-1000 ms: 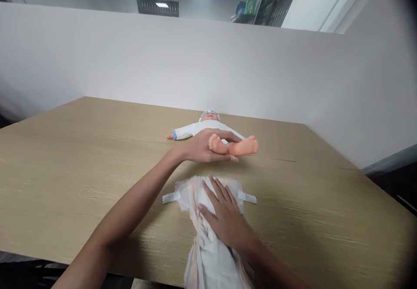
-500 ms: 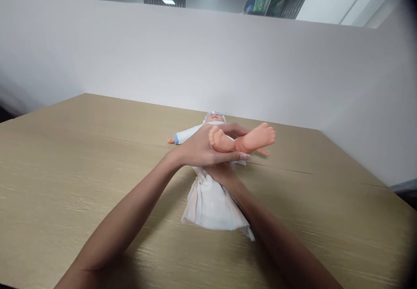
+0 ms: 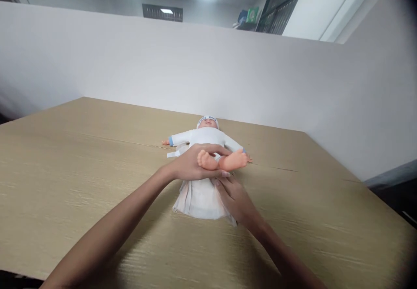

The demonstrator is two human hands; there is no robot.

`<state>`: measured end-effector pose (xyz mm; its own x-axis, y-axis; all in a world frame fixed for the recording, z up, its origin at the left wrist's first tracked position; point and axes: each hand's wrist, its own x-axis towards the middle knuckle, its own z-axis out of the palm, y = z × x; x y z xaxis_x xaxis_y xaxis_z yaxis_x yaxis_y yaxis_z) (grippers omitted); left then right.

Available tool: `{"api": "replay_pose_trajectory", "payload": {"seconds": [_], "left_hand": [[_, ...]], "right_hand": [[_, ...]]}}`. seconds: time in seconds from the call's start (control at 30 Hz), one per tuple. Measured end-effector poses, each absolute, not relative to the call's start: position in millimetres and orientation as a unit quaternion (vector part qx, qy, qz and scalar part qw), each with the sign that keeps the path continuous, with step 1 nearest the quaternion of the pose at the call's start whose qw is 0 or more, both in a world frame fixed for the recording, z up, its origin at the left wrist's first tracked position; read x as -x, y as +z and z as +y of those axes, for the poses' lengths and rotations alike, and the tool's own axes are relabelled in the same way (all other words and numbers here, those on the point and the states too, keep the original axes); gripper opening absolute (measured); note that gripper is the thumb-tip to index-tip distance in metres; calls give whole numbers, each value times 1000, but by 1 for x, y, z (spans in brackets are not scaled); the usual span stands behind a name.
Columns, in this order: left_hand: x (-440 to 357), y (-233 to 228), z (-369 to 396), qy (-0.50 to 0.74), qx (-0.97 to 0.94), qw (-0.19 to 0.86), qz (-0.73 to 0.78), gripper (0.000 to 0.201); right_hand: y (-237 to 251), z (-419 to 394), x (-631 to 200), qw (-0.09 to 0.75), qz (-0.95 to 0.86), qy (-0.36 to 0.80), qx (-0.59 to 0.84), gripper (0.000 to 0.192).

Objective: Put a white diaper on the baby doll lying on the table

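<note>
In the head view, the pale wood-grain surface (image 3: 81, 180) fills the lower two thirds of the frame. Its near edge cuts across the lower left corner, its right edge slants down past the middle right, and its far edge meets a plain white partition wall (image 3: 130, 63) across the upper half. Wide bare room lies to the left and right of the centre.

At mid-frame one small plastic baby doll in a white long-sleeved top and cap (image 3: 207, 136) lies on its back, head toward the wall. Its two bare feet are raised and pressed together. The left hand (image 3: 190, 167) is closed around the doll's ankles, holding the legs up. Just below, one white disposable diaper (image 3: 198, 197) lies spread on the surface under the doll's bottom, with one tab showing at the doll's left side in the picture. The right hand (image 3: 234, 200) rests flat and open on the diaper's right edge, gripping nothing. Both forearms cross the lower frame.
</note>
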<state>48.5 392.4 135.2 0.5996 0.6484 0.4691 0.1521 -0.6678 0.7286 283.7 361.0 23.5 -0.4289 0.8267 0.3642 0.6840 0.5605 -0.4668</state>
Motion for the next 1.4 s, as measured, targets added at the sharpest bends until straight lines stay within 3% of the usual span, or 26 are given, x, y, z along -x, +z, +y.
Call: {"api": "replay_pose_trajectory", "payload": {"seconds": [0.07,0.17,0.3,0.53,0.7,0.93,1.13,1.33,1.4], "left_hand": [[-48,127,385,363,-847,318,224,44],[-47,117,375,338,-878,277,195,36],[-48,104,361,308,-910,218,171,38],[-1,79,350,263,-925,118,247,45],[43,49,350,201,-938,99,265,58],[49,27,354,179,-948,70,252,87],[46,31,354,155,-950,61,265,78],[45,34,350,142,-949,66,272,80],[42,40,347,150,-944,85,280,67]], "right_hand": [[25,342,-288,351,-776,132,508,43],[30,328,-284,432,-715,107,539,77],[43,329,-277,427,-764,152,459,91],[51,341,-320,330,-886,103,308,55],[32,352,-351,234,-925,33,299,57],[18,357,-350,207,-932,12,298,57],[27,354,-350,205,-935,-1,290,68],[37,354,-353,181,-936,29,302,59],[41,357,-355,178,-932,60,309,57]]}}
